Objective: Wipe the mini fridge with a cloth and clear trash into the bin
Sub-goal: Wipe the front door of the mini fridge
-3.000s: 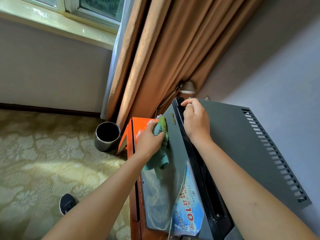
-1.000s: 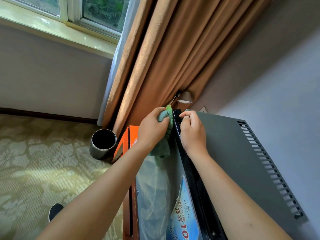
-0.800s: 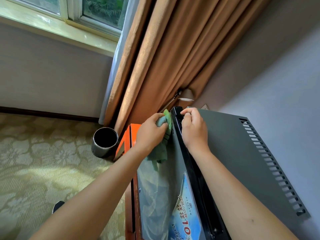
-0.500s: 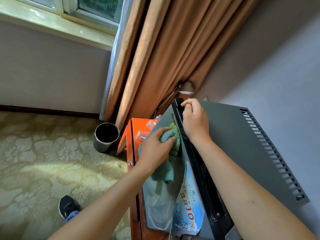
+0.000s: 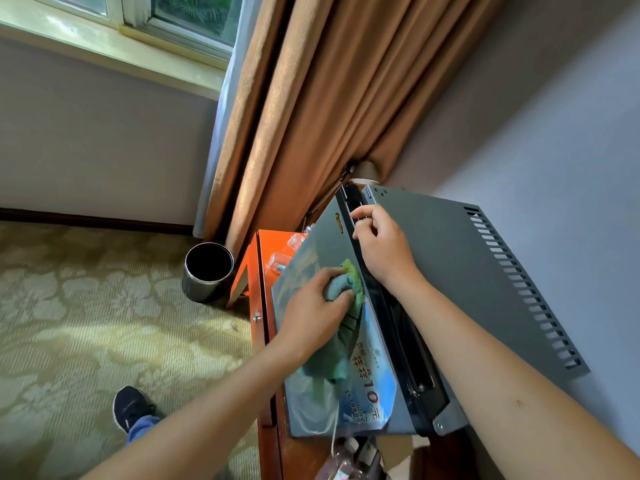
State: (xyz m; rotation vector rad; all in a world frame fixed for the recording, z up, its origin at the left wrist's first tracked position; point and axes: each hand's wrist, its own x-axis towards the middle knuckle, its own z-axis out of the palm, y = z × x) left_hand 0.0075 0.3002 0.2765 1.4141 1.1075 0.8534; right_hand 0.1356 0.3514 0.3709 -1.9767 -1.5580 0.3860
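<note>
Forearms enter from the bottom edge, both bare, reaching up and forward over the mini fridge (image 5: pixel 450 271). Near bottom left, a black sneaker (image 5: pixel 130 407) stands on the patterned carpet (image 5: pixel 86 323). At bottom centre, under the fridge door, some clear plastic clutter sits on a wooden cabinet (image 5: pixel 273 441); too blurred to name.

Left hand (image 5: pixel 311 313) lies palm down on the glossy fridge door (image 5: pixel 311 247), fingers curled round a bunched green cloth (image 5: pixel 341 306) and pressing it against the door face. Loose end of the cloth hangs down below the wrist, over a blue price sticker (image 5: pixel 370 386) with "10" printed on it. Right hand (image 5: pixel 384 244) is further up, fingers bent and hooked over the black top edge of the door near its far corner, gripping it. Hands sit near each other, not touching.

Fridge body is grey, with a row of vent slots (image 5: pixel 519 289) along the right side, next to the wall.

Left of the door, an orange box (image 5: pixel 273 244) is open on top, with clear plastic bottles inside, partly hidden by the door. Beyond it, a round metal bin (image 5: pixel 207 271) stands on the carpet; its inside looks dark, contents cannot be told. Behind hang tan curtains (image 5: pixel 311 98), and a window (image 5: pixel 156 15) is at top left.
</note>
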